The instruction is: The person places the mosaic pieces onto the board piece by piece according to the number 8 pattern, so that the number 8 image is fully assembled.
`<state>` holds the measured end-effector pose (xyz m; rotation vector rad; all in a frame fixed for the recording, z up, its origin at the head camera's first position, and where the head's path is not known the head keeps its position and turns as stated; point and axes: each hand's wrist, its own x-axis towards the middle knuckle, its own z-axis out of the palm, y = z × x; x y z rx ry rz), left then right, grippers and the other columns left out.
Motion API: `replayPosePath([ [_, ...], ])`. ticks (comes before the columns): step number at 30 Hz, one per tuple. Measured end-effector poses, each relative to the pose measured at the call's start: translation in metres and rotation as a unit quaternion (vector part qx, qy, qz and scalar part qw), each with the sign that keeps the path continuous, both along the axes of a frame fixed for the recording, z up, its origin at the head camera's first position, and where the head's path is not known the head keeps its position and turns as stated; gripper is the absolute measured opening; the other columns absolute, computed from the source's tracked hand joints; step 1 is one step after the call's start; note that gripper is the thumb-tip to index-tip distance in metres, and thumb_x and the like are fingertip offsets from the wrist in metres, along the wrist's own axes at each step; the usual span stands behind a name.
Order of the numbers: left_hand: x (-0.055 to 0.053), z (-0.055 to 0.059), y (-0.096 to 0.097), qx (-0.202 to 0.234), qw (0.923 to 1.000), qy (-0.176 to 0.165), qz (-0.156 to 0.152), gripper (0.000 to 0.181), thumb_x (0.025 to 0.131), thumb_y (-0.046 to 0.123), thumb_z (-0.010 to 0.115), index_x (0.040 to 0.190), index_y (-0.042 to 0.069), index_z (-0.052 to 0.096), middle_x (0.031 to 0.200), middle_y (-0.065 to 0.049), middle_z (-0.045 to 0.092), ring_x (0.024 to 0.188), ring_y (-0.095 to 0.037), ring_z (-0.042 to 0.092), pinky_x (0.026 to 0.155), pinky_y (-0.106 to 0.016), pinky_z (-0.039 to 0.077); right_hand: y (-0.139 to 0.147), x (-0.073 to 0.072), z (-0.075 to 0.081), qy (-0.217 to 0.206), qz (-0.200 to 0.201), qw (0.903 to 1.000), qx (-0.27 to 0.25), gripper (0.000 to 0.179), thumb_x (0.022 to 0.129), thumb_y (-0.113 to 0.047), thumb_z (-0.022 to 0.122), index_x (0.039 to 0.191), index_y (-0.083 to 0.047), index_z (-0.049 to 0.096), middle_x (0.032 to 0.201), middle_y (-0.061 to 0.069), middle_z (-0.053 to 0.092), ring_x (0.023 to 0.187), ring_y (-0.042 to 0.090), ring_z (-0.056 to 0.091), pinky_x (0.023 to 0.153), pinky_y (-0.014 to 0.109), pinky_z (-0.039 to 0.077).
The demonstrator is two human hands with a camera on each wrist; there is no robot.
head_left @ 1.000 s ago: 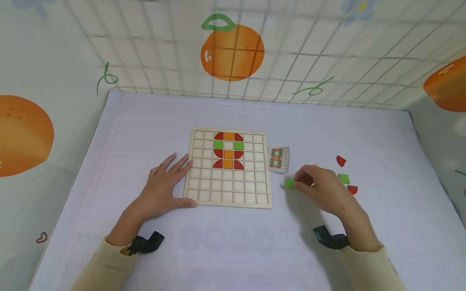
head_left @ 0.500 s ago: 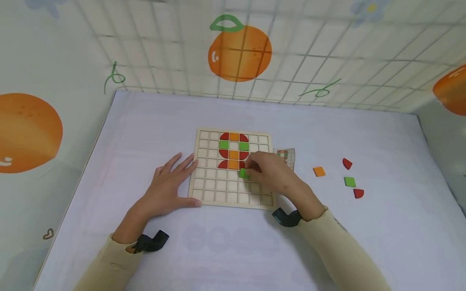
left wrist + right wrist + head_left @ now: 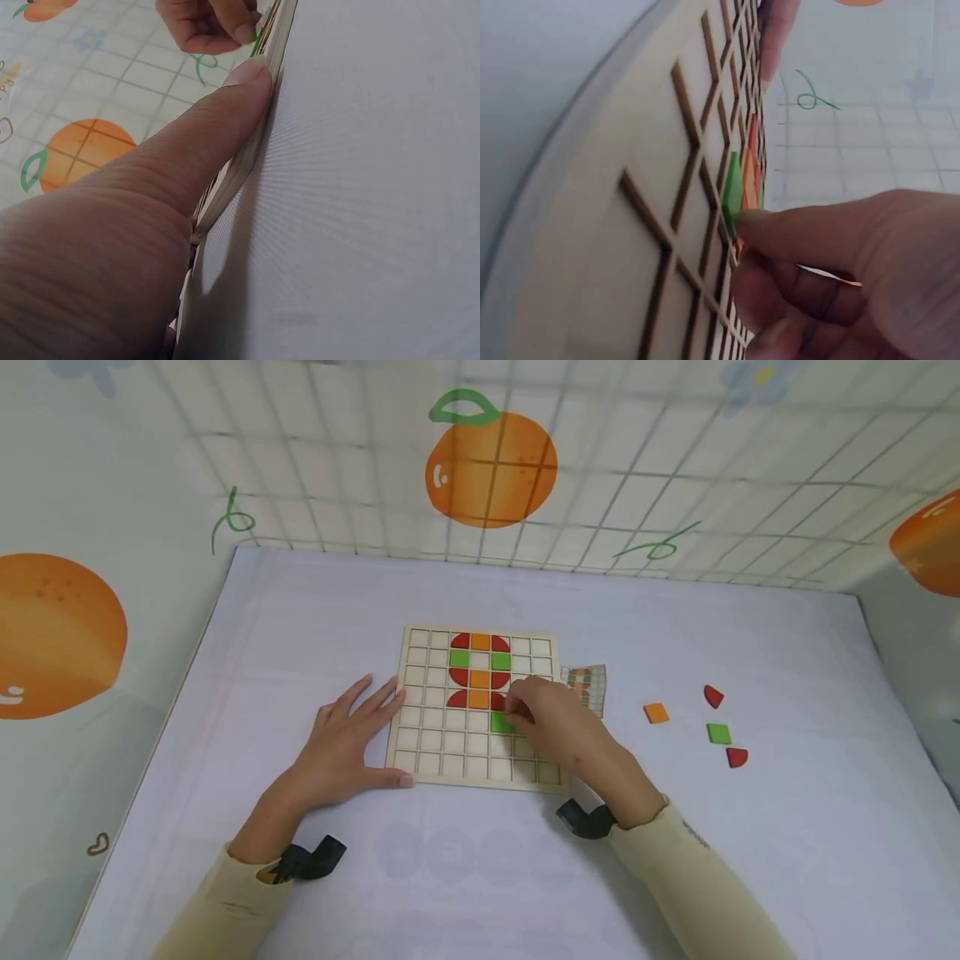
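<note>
A wooden grid board [image 3: 431, 741] lies mid-table, with red, orange and green tiles set in its upper middle cells. My left hand [image 3: 341, 739] rests along the board's left edge, fingers spread, thumb at the lower left corner. Over the right half of the board, my right hand [image 3: 558, 718] pinches a green square tile [image 3: 500, 722] at a cell just below a red quarter-round piece. In the right wrist view, the thumb presses the near side of the green tile [image 3: 733, 191], which stands slightly tilted over the grid. The right fingertips partly hide the neighbouring red piece.
A small printed pattern card [image 3: 596, 693] lies against the board's right edge, partly behind my right hand. Further right are an orange square tile [image 3: 656, 713], another green square tile [image 3: 718, 733] and two red pieces [image 3: 714, 696]. A patterned wall [image 3: 360, 468] stands behind the table.
My right hand has carried the green tile leftward from the table onto the board, then lowered it slightly at the cell. The left hand has stayed at the board's edge.
</note>
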<state>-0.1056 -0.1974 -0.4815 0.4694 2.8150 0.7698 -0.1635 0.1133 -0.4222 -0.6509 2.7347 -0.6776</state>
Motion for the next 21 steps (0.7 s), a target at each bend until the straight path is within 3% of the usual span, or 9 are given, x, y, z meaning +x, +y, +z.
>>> replayPosePath([
  [4, 0.001, 0.0, 0.0, 0.001, 1.0, 0.0, 0.0, 0.115, 0.076, 0.059, 0.089, 0.167, 0.021, 0.028, 0.174, 0.008, 0.014, 0.16, -0.026, -0.002, 0.114, -0.055, 0.021, 0.027, 0.005, 0.01, 0.02, -0.047, 0.9984, -0.024, 0.006, 0.096, -0.004, 0.073, 0.099, -0.008, 0.07, 0.09, 0.003, 0.065, 0.084, 0.023, 0.057, 0.074, 0.037, 0.051],
  [9, 0.001, -0.001, 0.0, 0.003, 1.0, 0.0, 0.003, 0.116, 0.076, 0.058, 0.089, 0.167, 0.022, 0.028, 0.174, 0.008, 0.014, 0.16, -0.026, -0.002, 0.114, -0.056, 0.021, 0.1, 0.011, 0.022, 0.083, -0.106, 0.9903, -0.033, 0.01, 0.099, -0.004, 0.07, 0.109, -0.001, 0.071, 0.1, 0.013, 0.071, 0.086, 0.028, 0.064, 0.071, 0.042, 0.052],
  [12, 0.001, -0.002, 0.0, 0.0, 1.0, 0.0, 0.005, 0.117, 0.075, 0.058, 0.09, 0.167, 0.022, 0.027, 0.175, 0.007, 0.014, 0.16, -0.027, -0.002, 0.114, -0.056, 0.021, 0.144, 0.017, 0.023, 0.086, -0.142, 0.9861, -0.006, 0.016, 0.102, -0.005, 0.065, 0.115, 0.002, 0.071, 0.106, 0.019, 0.071, 0.09, 0.034, 0.065, 0.07, 0.043, 0.051],
  [17, 0.001, 0.0, -0.001, 0.001, 1.0, 0.001, 0.004, 0.116, 0.075, 0.057, 0.09, 0.167, 0.021, 0.029, 0.175, 0.008, 0.014, 0.16, -0.027, -0.001, 0.113, -0.056, 0.021, 0.199, 0.028, 0.021, 0.017, -0.201, 0.9767, 0.072, 0.029, 0.103, -0.008, 0.059, 0.127, 0.006, 0.065, 0.11, 0.024, 0.065, 0.09, 0.037, 0.062, 0.066, 0.043, 0.049],
  [21, 0.001, 0.001, 0.001, 0.003, 1.0, -0.003, 0.003, 0.115, 0.076, 0.057, 0.09, 0.167, 0.021, 0.029, 0.175, 0.008, 0.014, 0.16, -0.027, -0.002, 0.113, -0.056, 0.021, 0.222, 0.039, 0.017, -0.051, -0.228, 0.965, 0.12, 0.035, 0.101, -0.009, 0.064, 0.13, 0.009, 0.059, 0.112, 0.028, 0.06, 0.096, 0.045, 0.06, 0.07, 0.052, 0.052],
])
